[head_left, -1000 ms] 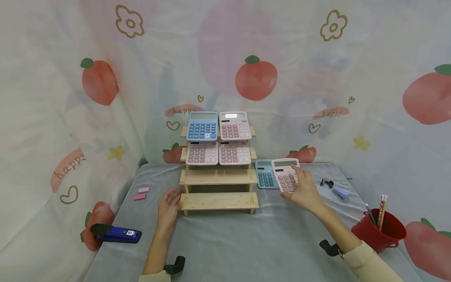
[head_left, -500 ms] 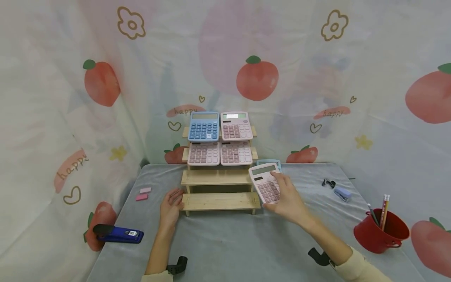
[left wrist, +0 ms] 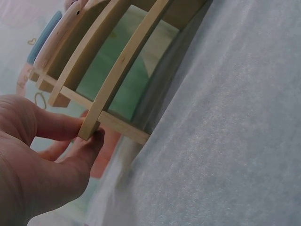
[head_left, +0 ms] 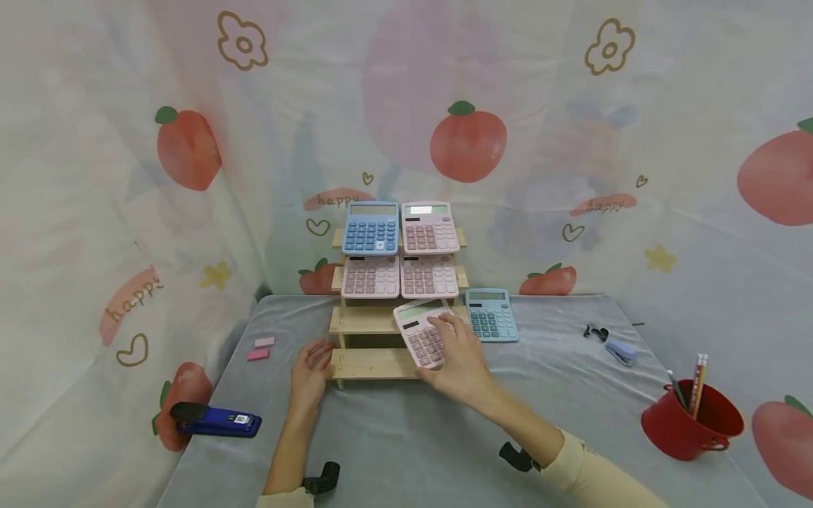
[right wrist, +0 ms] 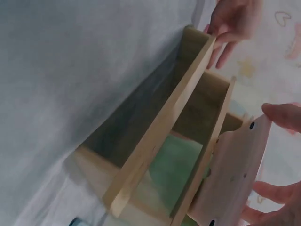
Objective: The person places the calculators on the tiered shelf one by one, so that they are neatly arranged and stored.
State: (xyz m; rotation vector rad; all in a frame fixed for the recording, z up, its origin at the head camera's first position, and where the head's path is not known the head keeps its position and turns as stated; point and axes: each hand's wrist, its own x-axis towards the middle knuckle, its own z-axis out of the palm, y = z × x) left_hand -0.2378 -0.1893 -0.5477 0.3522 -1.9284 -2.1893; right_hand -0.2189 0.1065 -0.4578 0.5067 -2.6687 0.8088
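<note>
My right hand [head_left: 464, 370] grips a pink calculator [head_left: 420, 340] by its edges, tilted in front of the two lower steps of a wooden stepped rack [head_left: 368, 363]. In the right wrist view the held calculator's underside [right wrist: 235, 174] shows beside the steps. At the rack's left end, the thumb and fingers of my left hand [left wrist: 51, 155] pinch the end of the lowest step. Higher up stand a blue calculator [head_left: 371, 229] and a pink calculator [head_left: 430, 229] on the top step, with two more pink calculators [head_left: 371, 277] on the step below.
A blue-green calculator [head_left: 492, 317] lies on the grey cloth right of the rack. Further right are black clips [head_left: 595, 331], a small stapler [head_left: 621, 352] and a red bucket [head_left: 689, 423] holding pencils. Pink erasers [head_left: 258, 354] and a dark blue stapler [head_left: 219, 421] lie at left.
My right hand has carried the pink calculator left, from over the blue-green calculator to in front of the rack's lower steps. My left hand stays at the rack's end.
</note>
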